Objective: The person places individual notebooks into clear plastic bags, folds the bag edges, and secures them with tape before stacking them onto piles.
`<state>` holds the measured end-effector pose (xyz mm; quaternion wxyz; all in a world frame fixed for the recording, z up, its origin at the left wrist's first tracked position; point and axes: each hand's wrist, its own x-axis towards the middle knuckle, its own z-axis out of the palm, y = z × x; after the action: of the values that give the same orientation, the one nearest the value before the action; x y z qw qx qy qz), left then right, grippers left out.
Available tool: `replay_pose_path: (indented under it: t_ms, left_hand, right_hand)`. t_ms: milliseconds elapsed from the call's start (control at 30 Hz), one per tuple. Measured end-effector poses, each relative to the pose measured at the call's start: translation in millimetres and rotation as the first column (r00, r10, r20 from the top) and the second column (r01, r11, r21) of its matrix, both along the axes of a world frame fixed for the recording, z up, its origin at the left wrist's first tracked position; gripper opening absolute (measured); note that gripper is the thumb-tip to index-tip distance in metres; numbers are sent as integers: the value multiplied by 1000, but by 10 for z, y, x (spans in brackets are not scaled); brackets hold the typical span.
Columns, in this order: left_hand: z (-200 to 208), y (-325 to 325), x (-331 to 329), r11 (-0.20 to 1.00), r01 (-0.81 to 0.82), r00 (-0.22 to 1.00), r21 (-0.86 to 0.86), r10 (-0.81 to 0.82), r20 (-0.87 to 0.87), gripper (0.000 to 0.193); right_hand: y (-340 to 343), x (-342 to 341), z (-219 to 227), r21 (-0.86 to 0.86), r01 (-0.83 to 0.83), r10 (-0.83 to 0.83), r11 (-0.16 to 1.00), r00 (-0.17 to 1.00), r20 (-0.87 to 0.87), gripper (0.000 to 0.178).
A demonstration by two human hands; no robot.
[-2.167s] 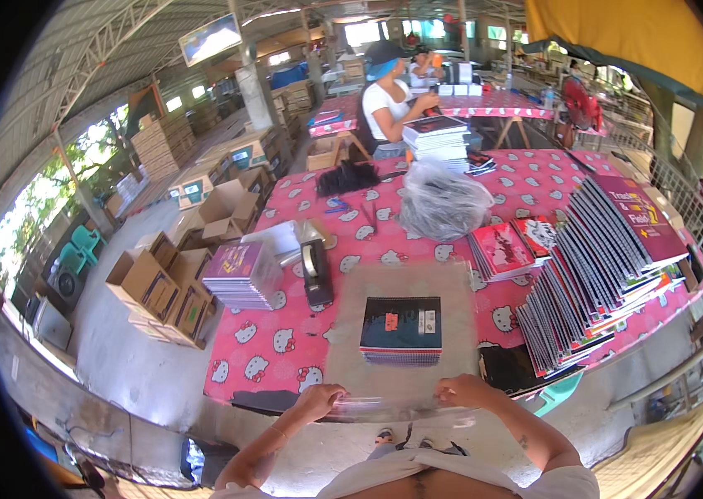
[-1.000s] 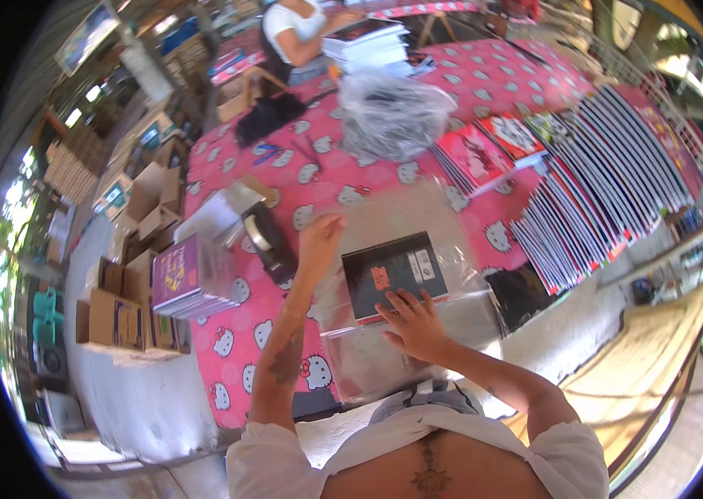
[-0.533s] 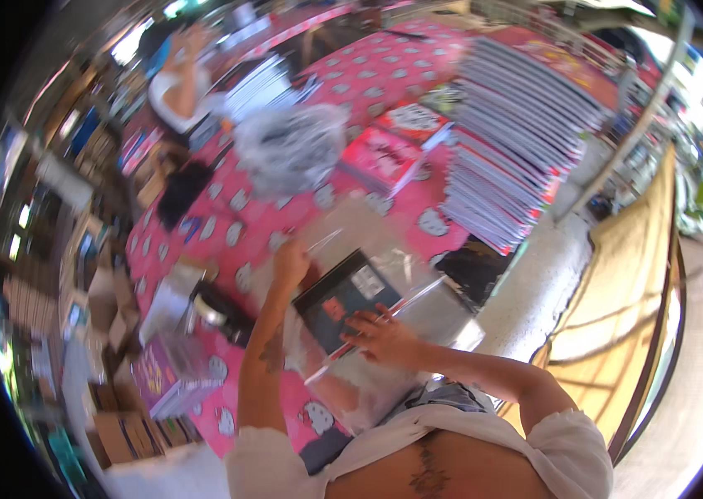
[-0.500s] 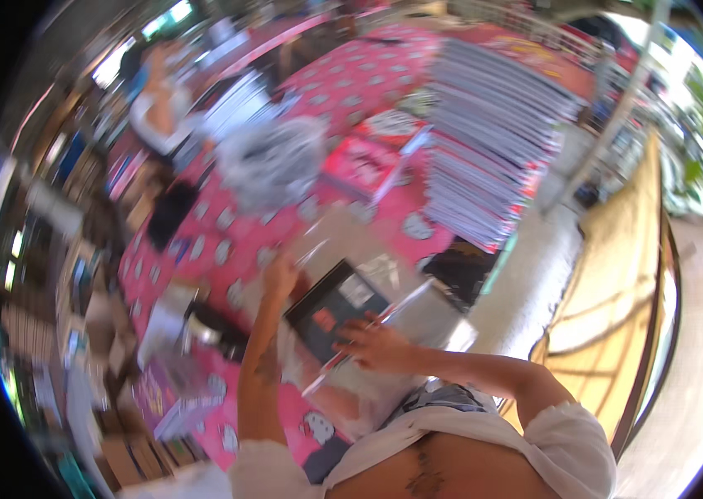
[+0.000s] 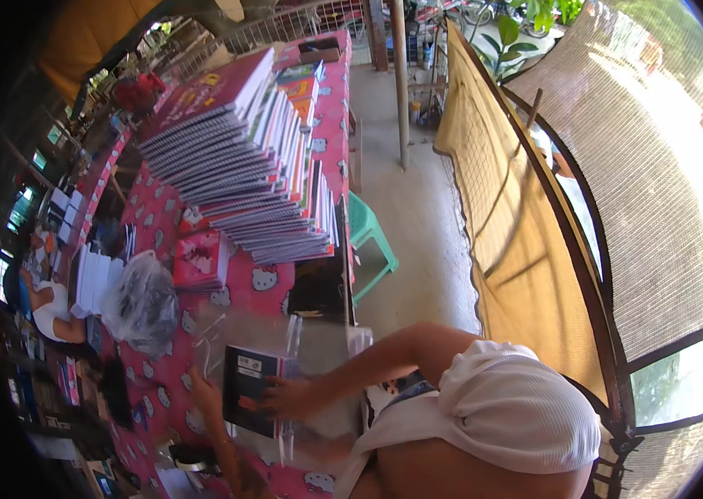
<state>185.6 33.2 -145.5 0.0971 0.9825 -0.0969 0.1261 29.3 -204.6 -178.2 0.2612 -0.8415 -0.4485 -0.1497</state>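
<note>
A dark notebook (image 5: pixel 253 366) with a white label and small red lettering lies in front of me, on or inside a clear plastic bag (image 5: pixel 318 341). I cannot tell whether the film covers it. My left hand (image 5: pixel 207 401) is at the left edge of the bag, its fingers closed on the film and slightly blurred. My right hand (image 5: pixel 295 397) rests over the lower right part of the notebook, fingers stretched out across its cover.
Tall stacks of spiral notebooks (image 5: pixel 235 150) stand ahead on the pink patterned tablecloth (image 5: pixel 150 387). Beside them are red-covered books (image 5: pixel 199 258) and a crumpled plastic bag (image 5: pixel 142 303). A green stool (image 5: pixel 372 237) stands right of the table. Another person (image 5: pixel 54 308) sits at far left.
My view has swung to the right, so the table shifts left and more of the tan screen shows. Both hands stay at the notebook and bag.
</note>
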Motion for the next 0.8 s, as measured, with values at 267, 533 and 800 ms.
replay_pose_path:
  t_ms: [267,533,800]
  left_hand:
    - [384,-760,-913,981,-48,976,-186,6,-219,24]
    - [-16,-1349,-1245,954,-212,977,-212,209,-33,22]
    - [-316,-809,-1280,790,-277,961,-547,215,-176,38]
  right_hand:
    - [-20,122,-88,-113,69,-66,991,997,30,54]
    - [9,280,-413,-51,254,-238,966,948,210,55]
    - [-18,310,-177,167,24,6,986,985,-174,61]
